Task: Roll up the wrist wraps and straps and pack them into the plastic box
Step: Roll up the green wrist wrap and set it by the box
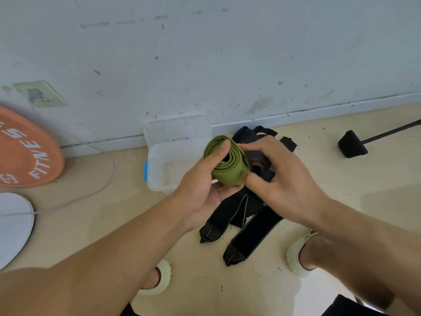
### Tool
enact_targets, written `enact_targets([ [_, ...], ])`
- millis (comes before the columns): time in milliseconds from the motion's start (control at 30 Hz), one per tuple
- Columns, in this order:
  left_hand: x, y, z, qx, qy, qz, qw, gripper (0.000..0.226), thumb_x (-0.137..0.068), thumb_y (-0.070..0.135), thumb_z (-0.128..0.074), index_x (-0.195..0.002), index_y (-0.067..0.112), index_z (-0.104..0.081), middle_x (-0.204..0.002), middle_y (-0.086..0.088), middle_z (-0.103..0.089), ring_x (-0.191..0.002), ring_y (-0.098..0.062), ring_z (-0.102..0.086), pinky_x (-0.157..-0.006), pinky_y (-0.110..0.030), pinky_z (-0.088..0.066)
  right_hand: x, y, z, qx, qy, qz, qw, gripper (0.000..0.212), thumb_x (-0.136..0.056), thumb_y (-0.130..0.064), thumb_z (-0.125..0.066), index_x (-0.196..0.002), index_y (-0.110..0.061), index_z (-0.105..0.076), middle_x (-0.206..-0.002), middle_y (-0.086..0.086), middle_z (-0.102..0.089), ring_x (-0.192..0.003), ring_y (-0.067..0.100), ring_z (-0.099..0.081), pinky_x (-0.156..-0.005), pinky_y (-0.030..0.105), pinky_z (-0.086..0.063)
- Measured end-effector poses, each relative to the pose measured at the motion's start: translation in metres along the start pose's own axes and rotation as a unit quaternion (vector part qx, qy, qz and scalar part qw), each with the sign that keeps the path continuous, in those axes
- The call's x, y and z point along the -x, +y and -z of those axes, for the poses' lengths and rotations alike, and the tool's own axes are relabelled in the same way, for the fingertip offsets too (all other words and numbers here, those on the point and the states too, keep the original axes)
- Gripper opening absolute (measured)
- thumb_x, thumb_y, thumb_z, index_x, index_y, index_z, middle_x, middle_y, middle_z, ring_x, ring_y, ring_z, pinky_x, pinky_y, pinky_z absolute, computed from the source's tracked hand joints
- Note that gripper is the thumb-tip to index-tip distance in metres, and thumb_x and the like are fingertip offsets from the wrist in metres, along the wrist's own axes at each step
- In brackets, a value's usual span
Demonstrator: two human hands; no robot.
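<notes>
So the person's crouched over the floor (341,179) right by the wall, and the green strap (224,164) is up in the air between both hands, already wound into a fat roll. The left hand (202,185) has it from the near-left side, thumb laid across the top of the roll and the fingers curled under it, so it's properly gripped. The right hand (280,179) is up against the roll's right end, thumb and fingers pinching at the black end piece (259,163) there, though it's kinda blurry so I can't say exactly what the fingertips are on. The clear plastic box (159,169) sits open on the floor just behind and left of the hands, blue latch on its left side, lid tipped back against the wall. Right below the hands there's a heap of black wrist wraps (241,215) lying unrolled on the floor, two striped ends pointing back toward the person's feet, with more black straps poking out behind the right hand near the baseboard. Off at the left edge an orange weight plate (25,151) leans on the wall.
</notes>
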State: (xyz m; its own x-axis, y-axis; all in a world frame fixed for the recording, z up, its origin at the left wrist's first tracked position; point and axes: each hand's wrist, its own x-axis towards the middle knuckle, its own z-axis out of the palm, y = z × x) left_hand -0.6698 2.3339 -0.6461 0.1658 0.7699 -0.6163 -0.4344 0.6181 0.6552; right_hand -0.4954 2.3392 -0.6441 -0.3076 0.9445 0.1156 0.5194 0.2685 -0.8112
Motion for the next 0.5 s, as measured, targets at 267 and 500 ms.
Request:
enact_targets([
  [267,0.001,-0.010,-0.002,-0.113,-0.023,0.035,0.993,0.063,-0.088,0.069,-0.055,-0.134,0.027,-0.065,-0.125,0.001,-0.075,-0.117,-0.014,-0.068,-0.110,-0.043,-0.046,0.004,-0.001,-0.026,0.023,0.017,-0.059,0.998,0.070,-0.072,-0.033,-0.092,-0.134,-0.032,-0.059,-0.121,-0.018,-0.058,-0.113,-0.003,-0.057,-0.095,0.017,-0.048],
  [500,-0.002,-0.003,0.000,-0.257,0.056,-0.174,0.949,0.072,-0.051,0.056,-0.087,-0.114,0.028,-0.068,-0.100,0.011,-0.077,-0.083,-0.001,-0.073,-0.068,-0.016,-0.056,-0.012,-0.002,-0.009,-0.144,-0.038,-0.172,0.974,0.107,-0.062,-0.017,-0.099,-0.151,-0.026,-0.040,-0.118,-0.011,-0.072,-0.110,0.002,-0.070,-0.100,0.032,-0.056],
])
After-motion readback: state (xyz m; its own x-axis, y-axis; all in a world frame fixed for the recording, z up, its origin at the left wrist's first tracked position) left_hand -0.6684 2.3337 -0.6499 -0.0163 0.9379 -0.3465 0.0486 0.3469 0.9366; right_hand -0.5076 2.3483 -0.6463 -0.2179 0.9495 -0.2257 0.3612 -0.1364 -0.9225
